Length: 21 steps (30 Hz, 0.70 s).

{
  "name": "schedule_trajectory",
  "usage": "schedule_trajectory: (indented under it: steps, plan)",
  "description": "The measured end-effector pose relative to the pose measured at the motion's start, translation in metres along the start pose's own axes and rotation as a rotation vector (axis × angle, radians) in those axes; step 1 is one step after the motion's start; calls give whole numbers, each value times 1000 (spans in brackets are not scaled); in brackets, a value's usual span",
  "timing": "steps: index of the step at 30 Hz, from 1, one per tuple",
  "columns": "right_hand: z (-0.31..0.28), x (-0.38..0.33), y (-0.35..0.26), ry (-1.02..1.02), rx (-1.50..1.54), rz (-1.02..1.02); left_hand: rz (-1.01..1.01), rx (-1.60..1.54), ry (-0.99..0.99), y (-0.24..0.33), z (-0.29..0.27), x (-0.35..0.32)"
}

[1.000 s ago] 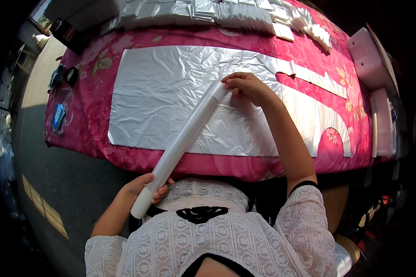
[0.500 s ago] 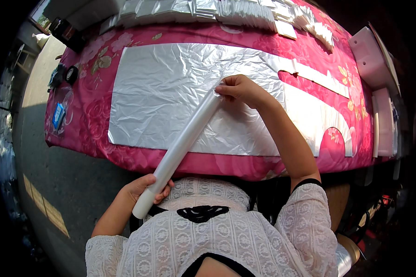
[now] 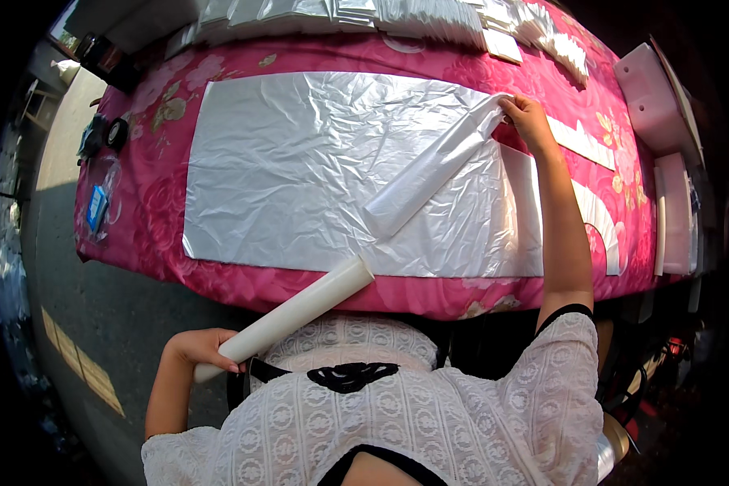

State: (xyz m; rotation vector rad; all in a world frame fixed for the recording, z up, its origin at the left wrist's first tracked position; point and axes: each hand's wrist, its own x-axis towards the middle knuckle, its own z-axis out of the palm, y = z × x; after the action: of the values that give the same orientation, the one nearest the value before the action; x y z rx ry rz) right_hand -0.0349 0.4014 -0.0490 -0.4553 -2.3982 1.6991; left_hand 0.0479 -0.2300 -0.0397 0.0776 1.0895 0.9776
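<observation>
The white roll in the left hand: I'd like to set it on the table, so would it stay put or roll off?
The white roll is a smooth, round tube, so it would probably roll if nudged. It keeps straight though the left hand grips only one end, so it seems stiff. The plastic sleeve in the right hand looks limp and light.

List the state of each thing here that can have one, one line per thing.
Left hand: closed around the near end of the white tube.
White tube: bare, tilted, held off the table.
Right hand: pinching the far end of the plastic sleeve.
Plastic sleeve: off the tube, stretched over the sheet.
Silver plastic sheet: spread flat, wrinkled.
Pink floral tablecloth: draped over the table.
</observation>
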Motion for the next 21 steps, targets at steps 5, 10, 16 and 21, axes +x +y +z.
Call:
schedule_trajectory:
  steps: [5,10,16,21]
  plan:
    - [14,0,-9,-80,-5,-44,87,845,219,115,24,3]
    - [55,-3,-29,-170,-54,-10,331,1348,564,208,48,58]
    - [76,7,-45,-326,-134,-23,1135,1686,582,198,50,128]
    - [76,21,-42,-387,-200,24,901,1749,334,160,61,154]
